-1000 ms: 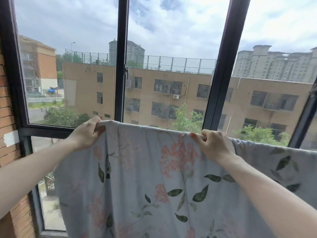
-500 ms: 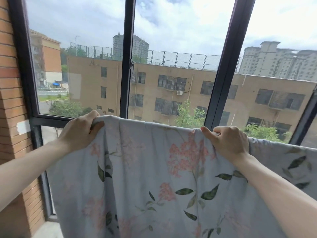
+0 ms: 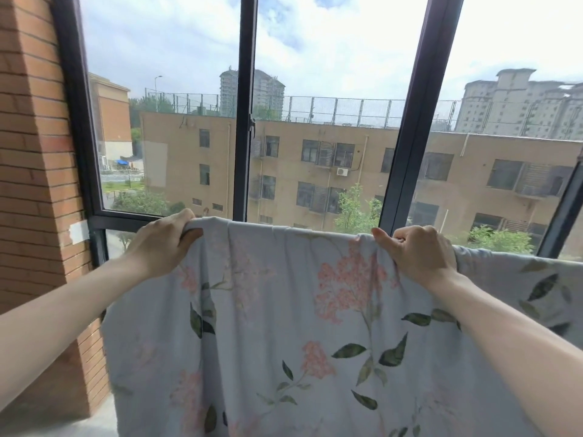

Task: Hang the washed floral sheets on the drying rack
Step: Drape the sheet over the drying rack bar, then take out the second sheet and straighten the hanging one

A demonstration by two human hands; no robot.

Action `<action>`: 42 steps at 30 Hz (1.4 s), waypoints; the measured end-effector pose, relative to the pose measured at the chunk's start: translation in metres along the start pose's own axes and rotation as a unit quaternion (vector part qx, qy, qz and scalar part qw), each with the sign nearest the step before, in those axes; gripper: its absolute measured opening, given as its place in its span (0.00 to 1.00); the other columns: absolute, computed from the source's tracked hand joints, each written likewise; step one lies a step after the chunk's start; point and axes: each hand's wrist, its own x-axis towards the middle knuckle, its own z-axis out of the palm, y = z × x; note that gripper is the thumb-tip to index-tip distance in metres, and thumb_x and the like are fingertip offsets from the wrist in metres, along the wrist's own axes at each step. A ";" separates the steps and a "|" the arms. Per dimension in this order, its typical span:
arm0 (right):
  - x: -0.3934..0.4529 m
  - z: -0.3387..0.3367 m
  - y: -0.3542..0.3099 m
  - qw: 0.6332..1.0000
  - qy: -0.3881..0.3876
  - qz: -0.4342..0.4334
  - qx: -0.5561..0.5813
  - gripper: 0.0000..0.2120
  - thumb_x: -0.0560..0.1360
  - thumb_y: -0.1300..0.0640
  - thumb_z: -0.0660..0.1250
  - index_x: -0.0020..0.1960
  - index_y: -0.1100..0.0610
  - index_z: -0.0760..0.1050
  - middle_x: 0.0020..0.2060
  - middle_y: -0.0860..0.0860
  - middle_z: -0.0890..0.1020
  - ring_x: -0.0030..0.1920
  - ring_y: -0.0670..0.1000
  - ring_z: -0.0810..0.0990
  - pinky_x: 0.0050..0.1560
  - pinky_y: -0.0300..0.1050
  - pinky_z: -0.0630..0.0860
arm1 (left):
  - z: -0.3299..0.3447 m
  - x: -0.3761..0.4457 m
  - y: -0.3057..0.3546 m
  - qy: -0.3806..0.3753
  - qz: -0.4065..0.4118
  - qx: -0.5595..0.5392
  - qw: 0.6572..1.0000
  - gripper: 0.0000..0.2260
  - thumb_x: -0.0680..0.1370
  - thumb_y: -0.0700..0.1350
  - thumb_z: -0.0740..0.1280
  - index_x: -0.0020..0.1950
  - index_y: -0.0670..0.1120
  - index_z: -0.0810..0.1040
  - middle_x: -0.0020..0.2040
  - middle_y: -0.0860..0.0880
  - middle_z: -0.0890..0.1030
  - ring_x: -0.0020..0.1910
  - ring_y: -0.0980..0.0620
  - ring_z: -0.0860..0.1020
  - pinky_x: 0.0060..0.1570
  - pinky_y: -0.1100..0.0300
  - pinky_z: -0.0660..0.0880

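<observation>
Left hand (image 3: 164, 244) and right hand (image 3: 416, 252), both gripping floral sheet (image 3: 284, 326) top edge, apart.

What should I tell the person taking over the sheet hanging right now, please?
Left hand: grips the floral sheet at its top left corner.
Right hand: grips the bunched top edge further right.
The sheet hangs down in front of the window; its top runs on to the right, seemingly draped over a bar, which is hidden.
Left to do: spread the top edge smooth, then let go.
</observation>
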 end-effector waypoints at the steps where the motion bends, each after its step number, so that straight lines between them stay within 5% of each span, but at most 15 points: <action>1: 0.000 0.000 0.000 1.000 -0.006 0.007 0.006 0.37 0.77 0.25 0.55 0.23 0.52 0.63 0.18 0.47 0.68 0.21 0.50 0.70 0.31 0.40 0.66 | 0.000 -0.001 0.000 -0.003 -0.020 -0.006 1.000 0.12 0.83 0.58 0.59 0.48 0.50 0.69 0.39 0.53 0.75 0.38 0.44 0.75 0.37 0.50 0.71; 7: -0.008 -0.019 0.008 0.995 -0.068 0.077 -0.020 0.37 0.75 0.23 0.48 0.32 0.53 0.73 0.29 0.49 0.77 0.35 0.54 0.77 0.38 0.48 0.70 | -0.003 0.000 0.016 -0.036 -0.117 -0.048 0.991 0.06 0.84 0.54 0.63 0.56 0.52 0.72 0.51 0.49 0.79 0.50 0.43 0.76 0.48 0.48 0.71; 11: -0.021 -0.028 -0.002 0.990 -0.097 0.098 -0.039 0.29 0.80 0.28 0.52 0.48 0.50 0.79 0.47 0.52 0.83 0.51 0.58 0.78 0.55 0.56 0.74 | -0.007 -0.002 0.016 -0.071 -0.164 -0.050 0.983 0.19 0.84 0.55 0.61 0.73 0.51 0.71 0.68 0.43 0.76 0.66 0.39 0.74 0.65 0.45 0.71; 14: -0.026 -0.031 -0.013 0.987 -0.109 0.120 -0.016 0.24 0.81 0.34 0.57 0.62 0.51 0.78 0.59 0.55 0.81 0.62 0.61 0.75 0.65 0.60 0.69 | -0.017 -0.008 0.021 -0.107 -0.201 -0.020 0.973 0.26 0.85 0.53 0.60 0.82 0.50 0.61 0.79 0.42 0.67 0.77 0.39 0.65 0.77 0.43 0.62; 19: -0.049 -0.034 -0.051 0.991 -0.089 0.094 0.041 0.25 0.81 0.42 0.63 0.74 0.53 0.71 0.70 0.55 0.74 0.72 0.62 0.67 0.76 0.61 0.59 | -0.037 -0.025 0.028 -0.156 -0.222 0.023 0.962 0.29 0.85 0.50 0.59 0.85 0.51 0.54 0.83 0.45 0.59 0.80 0.41 0.61 0.79 0.49 0.59; 25: -0.095 -0.029 -0.121 0.983 -0.071 0.031 0.167 0.23 0.80 0.49 0.69 0.73 0.51 0.72 0.72 0.49 0.72 0.73 0.56 0.66 0.77 0.56 0.61 | -0.044 -0.034 0.025 -0.151 -0.208 -0.021 0.966 0.28 0.84 0.48 0.61 0.84 0.51 0.57 0.82 0.45 0.63 0.79 0.42 0.64 0.77 0.49 0.62; 28: -0.123 -0.015 -0.169 0.963 -0.123 0.028 0.236 0.22 0.79 0.51 0.70 0.72 0.49 0.72 0.71 0.46 0.72 0.71 0.51 0.69 0.67 0.44 0.65 | -0.046 -0.044 0.021 -0.137 -0.185 -0.043 0.972 0.28 0.84 0.48 0.62 0.83 0.51 0.57 0.81 0.46 0.64 0.78 0.43 0.65 0.75 0.49 0.63; 32: -0.157 0.021 -0.237 0.934 -0.195 0.045 0.297 0.22 0.80 0.50 0.70 0.72 0.45 0.70 0.68 0.40 0.71 0.68 0.44 0.70 0.66 0.42 0.67 | -0.052 -0.070 -0.001 -0.127 -0.139 -0.095 0.978 0.29 0.83 0.48 0.66 0.82 0.51 0.60 0.80 0.48 0.66 0.77 0.45 0.66 0.76 0.47 0.63; 38: -0.179 0.077 -0.352 0.879 -0.202 0.157 0.402 0.21 0.79 0.49 0.72 0.70 0.40 0.71 0.63 0.36 0.74 0.61 0.36 0.74 0.61 0.36 0.73 | -0.079 -0.130 -0.075 -0.141 -0.089 -0.151 0.974 0.18 0.84 0.46 0.66 0.74 0.51 0.72 0.72 0.54 0.74 0.70 0.57 0.71 0.68 0.60 0.65; 42: -0.179 0.107 -0.427 0.851 -0.155 0.214 0.453 0.16 0.78 0.50 0.73 0.63 0.38 0.75 0.59 0.36 0.79 0.59 0.39 0.79 0.60 0.44 0.80 | -0.087 -0.165 -0.147 -0.203 -0.082 -0.170 0.961 0.14 0.84 0.47 0.66 0.70 0.55 0.75 0.70 0.59 0.74 0.70 0.59 0.71 0.70 0.60 0.64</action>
